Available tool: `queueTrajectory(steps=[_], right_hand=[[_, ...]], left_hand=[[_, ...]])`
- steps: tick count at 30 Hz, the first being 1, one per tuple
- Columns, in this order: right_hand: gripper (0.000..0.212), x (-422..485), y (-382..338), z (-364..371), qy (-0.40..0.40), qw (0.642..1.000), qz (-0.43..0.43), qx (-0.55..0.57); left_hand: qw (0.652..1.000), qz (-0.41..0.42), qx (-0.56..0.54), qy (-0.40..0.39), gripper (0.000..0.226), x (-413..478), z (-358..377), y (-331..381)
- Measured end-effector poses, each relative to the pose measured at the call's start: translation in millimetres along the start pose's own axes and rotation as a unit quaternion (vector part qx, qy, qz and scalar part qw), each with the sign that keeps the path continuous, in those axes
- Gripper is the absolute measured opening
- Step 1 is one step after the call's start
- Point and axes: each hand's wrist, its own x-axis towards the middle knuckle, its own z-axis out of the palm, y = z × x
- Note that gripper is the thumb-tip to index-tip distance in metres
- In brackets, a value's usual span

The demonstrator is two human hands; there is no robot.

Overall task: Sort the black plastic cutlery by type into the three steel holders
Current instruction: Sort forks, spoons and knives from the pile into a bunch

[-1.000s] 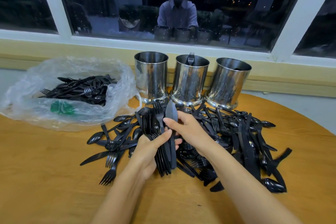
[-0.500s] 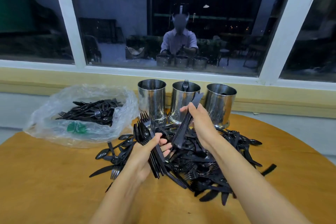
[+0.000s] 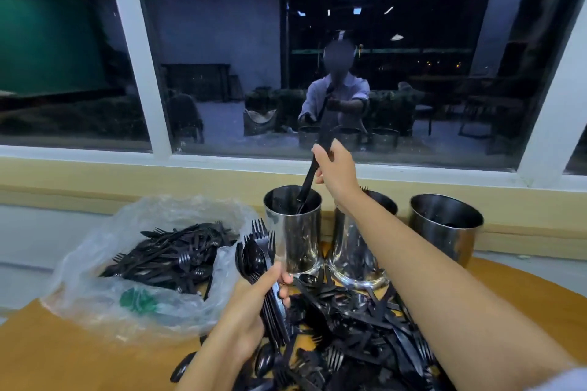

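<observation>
Pinching a black plastic knife [image 3: 307, 182] near its upper end, the right hand [image 3: 335, 170] is raised above the row of holders, fingers curled round the handle. The knife slants down and to the left, and its lower end is inside the mouth of the left steel holder [image 3: 297, 232]. The right forearm crosses in front of the middle steel holder [image 3: 352, 251] and hides much of it; fork tines [image 3: 364, 189] show just above its rim. The right steel holder [image 3: 444, 232] stands apart to the right, its inside dark.

Lower and nearer, the left hand [image 3: 247, 317] grips a bundle of forks and spoons [image 3: 255, 255], heads upward, just in front of the left holder. Below both arms a loose pile of black cutlery [image 3: 355, 327] covers the wooden table [image 3: 47, 359] up to the feet of the holders. To the left lies a clear plastic bag [image 3: 79, 279] with more black cutlery inside and a green patch [image 3: 138, 298] on its near side. Behind runs a white-framed window [image 3: 133, 73], its dark glass reflecting the person.
</observation>
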Motion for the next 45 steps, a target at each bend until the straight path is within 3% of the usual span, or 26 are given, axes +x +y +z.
queueTrajectory(steps=[3,6,8,10,13,15,17,20,24,27,29,31,33,36,42,45], right_hand=[[0.015,18,31,29,-0.08,0.992,0.016,-0.093],[0.017,23,53,45,-0.177,0.955,0.033,-0.237],[0.022,25,59,48,-0.208,0.938,0.044,-0.273],[0.043,21,53,42,-0.178,0.944,0.03,-0.276],[0.025,-9,28,20,-0.095,0.984,0.008,-0.15],[0.025,-45,10,5,-0.17,0.982,0.047,-0.068],[0.027,-77,2,-5,-0.229,0.97,0.049,-0.064],[0.015,-101,3,-15,-0.168,0.984,-0.01,-0.061],[0.007,-116,-2,-38,-0.041,0.999,-0.021,-0.004],[0.005,-122,-14,-57,0.059,0.985,-0.01,0.161],[0.009,-126,-18,-70,0.082,0.968,0.006,0.235],[0.007,-129,-14,-79,0.031,0.982,0.041,0.18],[0.022,-136,-8,-80,-0.091,0.989,0.084,0.085],[0.027,-149,-9,-76,-0.234,0.964,0.126,0.006],[0.02,-153,-10,-81,-0.186,0.98,0.068,0.016],[0.014,-156,-9,-81,-0.192,0.976,0.083,0.054]], left_hand=[[1.0,-0.004,0.026,-0.004,0.03,15,-3,7],[1.0,-0.017,0.008,0.002,0.028,24,-1,11],[1.0,-0.025,-0.007,0.002,0.028,27,0,11],[1.0,-0.027,-0.013,-0.001,0.031,26,2,11],[0.999,-0.021,-0.025,0.003,0.034,19,6,12],[0.999,-0.013,-0.035,0.001,0.032,12,12,11],[0.999,-0.007,-0.032,-0.013,0.034,3,21,7],[0.999,-0.008,-0.027,-0.042,0.041,-14,37,0],[0.994,-0.022,-0.087,-0.06,0.038,-33,49,-6],[0.994,-0.029,-0.093,-0.049,0.025,-44,54,-7],[0.995,-0.025,-0.087,-0.038,0.022,-51,56,-6],[0.996,-0.022,-0.077,-0.047,0.026,-56,57,-7],[0.996,-0.021,-0.059,-0.065,0.027,-61,60,-9],[0.995,-0.017,-0.037,-0.086,0.027,-66,66,-11],[0.996,0.0,-0.029,-0.083,0.024,-68,69,-12],[0.995,0.009,-0.017,-0.101,0.026,-67,72,-12]])
